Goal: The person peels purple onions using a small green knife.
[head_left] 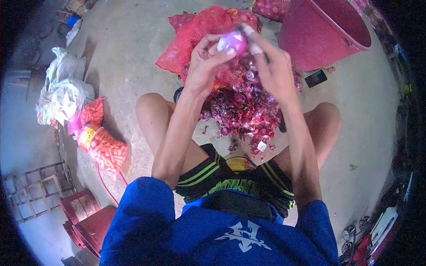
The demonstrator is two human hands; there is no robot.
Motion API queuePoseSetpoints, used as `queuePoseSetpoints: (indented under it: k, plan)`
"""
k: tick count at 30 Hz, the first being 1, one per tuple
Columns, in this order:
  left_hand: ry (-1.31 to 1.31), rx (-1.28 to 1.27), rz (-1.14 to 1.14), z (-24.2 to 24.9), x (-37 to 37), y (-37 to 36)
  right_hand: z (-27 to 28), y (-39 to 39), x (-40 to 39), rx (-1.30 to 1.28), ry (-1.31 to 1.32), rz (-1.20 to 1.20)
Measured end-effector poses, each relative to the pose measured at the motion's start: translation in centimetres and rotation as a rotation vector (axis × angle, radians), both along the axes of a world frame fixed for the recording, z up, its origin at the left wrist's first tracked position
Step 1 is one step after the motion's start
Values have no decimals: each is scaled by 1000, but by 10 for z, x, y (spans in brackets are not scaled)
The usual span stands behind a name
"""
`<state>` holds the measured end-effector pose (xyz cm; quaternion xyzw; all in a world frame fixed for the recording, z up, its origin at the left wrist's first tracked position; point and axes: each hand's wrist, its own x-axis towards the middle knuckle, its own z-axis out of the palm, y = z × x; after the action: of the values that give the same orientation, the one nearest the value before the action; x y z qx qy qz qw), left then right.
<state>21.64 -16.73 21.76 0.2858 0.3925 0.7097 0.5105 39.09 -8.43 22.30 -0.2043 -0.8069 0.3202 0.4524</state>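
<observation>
A purple-and-white onion (pixel 233 43) is held up over the red mesh sack in the head view. My left hand (pixel 207 62) has its fingers and thumb around the onion's left side. Close to its right side is my right hand (pixel 271 62), blurred, with white wrapping on some fingertips; a small dark thing at its fingertips is too smeared to make out. Below both hands lies a heap of loose purple onion skins (pixel 248 106) on the floor. The red mesh sack (pixel 195 37) lies behind my left hand.
A large red tub (pixel 319 40) stands at the upper right, with a dark phone (pixel 316 78) on the floor beside it. Bags of orange carrots (pixel 106 148) and white sacks (pixel 66 88) are on the left. Red containers (pixel 91 221) stand at the lower left.
</observation>
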Motion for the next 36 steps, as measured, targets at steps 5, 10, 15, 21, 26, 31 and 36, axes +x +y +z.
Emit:
queuePoseSetpoints:
  k: [5, 10, 15, 21, 26, 31, 36]
  plan:
    - [-17, 209, -110, -1, -1, -2, -17, 32, 28, -157, -212, -177]
    - [-67, 185, -49, 3, -14, -2, -23, 22, 29, -327, -243, -126]
    - [-40, 203, 65, 10, -5, -1, 11, -4, 27, -638, 38, 148]
    - [140, 199, 150, 14, 4, -2, 9, -24, 11, -494, 31, 216]
    - [199, 219, 128, 13, 4, -4, 10, -21, 14, -357, -72, 156]
    - [-102, 209, 17, 5, 2, -4, 9, -15, 6, -115, 26, 91]
    - [-231, 241, -110, 1, 2, -4, 4, -6, 16, -1, -19, 10]
